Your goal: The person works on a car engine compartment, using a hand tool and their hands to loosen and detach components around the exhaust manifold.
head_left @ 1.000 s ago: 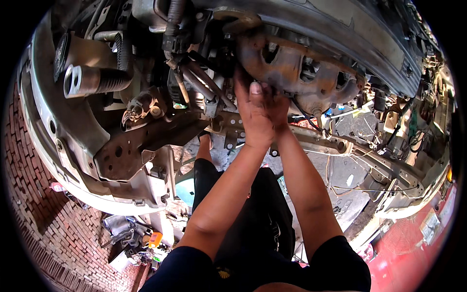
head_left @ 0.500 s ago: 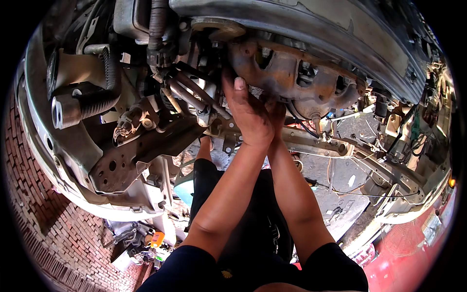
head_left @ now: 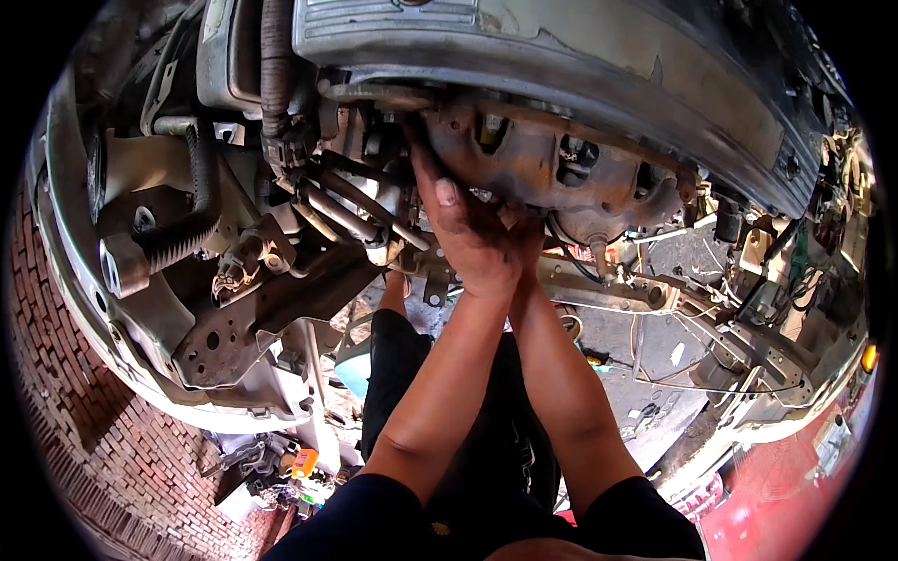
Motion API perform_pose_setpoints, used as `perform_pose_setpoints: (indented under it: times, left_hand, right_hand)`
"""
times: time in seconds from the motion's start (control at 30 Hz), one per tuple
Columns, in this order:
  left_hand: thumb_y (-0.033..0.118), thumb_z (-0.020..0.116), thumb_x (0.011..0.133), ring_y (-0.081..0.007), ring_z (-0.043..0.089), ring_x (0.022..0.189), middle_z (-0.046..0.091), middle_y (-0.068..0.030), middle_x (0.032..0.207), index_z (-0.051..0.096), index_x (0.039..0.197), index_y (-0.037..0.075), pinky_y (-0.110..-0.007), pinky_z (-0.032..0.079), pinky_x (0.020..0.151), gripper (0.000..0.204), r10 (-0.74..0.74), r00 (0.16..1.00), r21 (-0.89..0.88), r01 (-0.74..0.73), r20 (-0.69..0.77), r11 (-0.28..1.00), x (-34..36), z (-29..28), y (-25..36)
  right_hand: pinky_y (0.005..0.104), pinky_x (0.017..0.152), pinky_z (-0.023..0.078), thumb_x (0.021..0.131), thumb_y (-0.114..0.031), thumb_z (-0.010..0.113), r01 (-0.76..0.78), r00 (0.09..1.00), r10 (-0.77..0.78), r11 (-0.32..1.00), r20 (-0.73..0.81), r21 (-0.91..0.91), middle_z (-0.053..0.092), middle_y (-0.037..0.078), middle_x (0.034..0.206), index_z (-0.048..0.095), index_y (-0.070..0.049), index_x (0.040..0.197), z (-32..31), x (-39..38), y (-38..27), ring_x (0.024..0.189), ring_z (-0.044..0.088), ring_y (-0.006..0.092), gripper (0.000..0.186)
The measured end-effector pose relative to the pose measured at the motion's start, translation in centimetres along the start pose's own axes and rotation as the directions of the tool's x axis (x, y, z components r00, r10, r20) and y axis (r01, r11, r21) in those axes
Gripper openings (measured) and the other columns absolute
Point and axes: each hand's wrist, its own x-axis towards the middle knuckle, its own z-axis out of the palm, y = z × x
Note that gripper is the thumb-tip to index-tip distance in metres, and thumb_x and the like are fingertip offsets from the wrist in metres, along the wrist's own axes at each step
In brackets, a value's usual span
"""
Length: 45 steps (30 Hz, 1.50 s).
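A rusty exhaust manifold (head_left: 552, 173) runs along the side of the engine, below the grey engine cover (head_left: 580, 56). My left hand (head_left: 472, 238), smudged dark, reaches up at the manifold's left end. Its thumb lies on the near side and a long finger stretches up into shadow; the fingertips are hidden. Close against it, partly covered by it, is my right hand (head_left: 528, 241), under the manifold. Its visible fingers are bent and drawn together; whatever they hold is out of sight. Beside the left hand are metal pipes (head_left: 351, 210).
A ribbed hose (head_left: 178, 238) and a sensor-like part (head_left: 245, 266) sit at left above a holed metal bracket (head_left: 213, 341). A metal crossbeam (head_left: 608, 285) spans below the hands. Loose wires (head_left: 692, 379) hang at right. Brick paving (head_left: 168, 458) and assorted parts (head_left: 271, 467) lie lower left.
The engine parts appear shifted left in the picture, and the cover shows more. My left hand sits slightly lower and further left; both hands stay at the manifold.
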Motion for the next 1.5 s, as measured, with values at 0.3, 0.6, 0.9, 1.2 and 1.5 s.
perform_pose_setpoints:
  times: [0.3,0.6,0.9,1.2,1.5]
  left_hand:
    - [0.025,0.043,0.103,-0.0300,0.035,0.150,0.031,-0.0213,0.164,0.021,0.163,-0.002,-0.041,0.022,0.124,0.069,-0.020,0.998,0.254,0.036,-0.065,0.967,0.4,0.2,1.2]
    - [0.016,0.042,0.096,-0.0316,0.034,0.150,0.028,-0.0221,0.166,0.019,0.164,-0.002,-0.041,0.025,0.123,0.074,-0.208,0.966,0.082,0.222,-0.152,0.972,0.4,1.5,2.4]
    - [0.022,0.046,0.098,-0.0322,0.034,0.150,0.028,-0.0233,0.165,0.018,0.163,-0.002,-0.042,0.024,0.123,0.076,-0.138,0.989,0.068,0.141,-0.051,0.988,0.2,0.5,1.7]
    - [0.028,0.049,0.100,-0.0311,0.030,0.152,0.027,-0.0219,0.167,0.018,0.163,-0.003,-0.043,0.020,0.125,0.076,-0.079,0.997,0.107,0.081,-0.023,0.991,0.1,0.6,1.3]
    - [0.048,0.041,0.105,-0.0339,0.031,0.151,0.027,-0.0256,0.165,0.018,0.160,-0.009,-0.043,0.023,0.123,0.082,0.051,0.996,0.350,-0.075,0.079,0.934,-0.2,-0.2,0.8]
  right_hand:
    - [0.0446,0.081,0.053,0.094,-0.015,0.061,-0.045,0.999,0.043,0.996,0.027,0.075,0.070,0.009,0.093,0.068,-0.009,0.109,0.3,-0.5,-1.1,0.089,0.066,0.0313,0.018]
    - [0.0434,0.082,0.053,0.095,-0.014,0.060,-0.068,0.997,0.065,0.992,0.034,0.103,0.069,0.008,0.093,0.068,-0.009,0.107,0.3,-0.7,-1.4,0.090,0.066,0.0297,0.016]
    - [0.0422,0.083,0.052,0.096,-0.013,0.058,-0.077,0.997,0.076,0.990,0.020,0.117,0.069,0.007,0.094,0.068,-0.009,0.105,1.2,-0.9,-1.6,0.091,0.066,0.0282,0.014]
    - [0.0410,0.083,0.052,0.097,-0.013,0.057,-0.095,0.995,0.098,0.979,-0.010,0.180,0.069,0.006,0.094,0.068,-0.009,0.103,1.8,-0.7,-2.7,0.092,0.066,0.0267,0.014]
    - [0.0398,0.084,0.051,0.097,-0.012,0.055,-0.103,0.993,0.116,0.966,-0.040,0.237,0.069,0.005,0.094,0.068,-0.009,0.101,1.3,0.0,-3.4,0.093,0.065,0.0251,0.014]
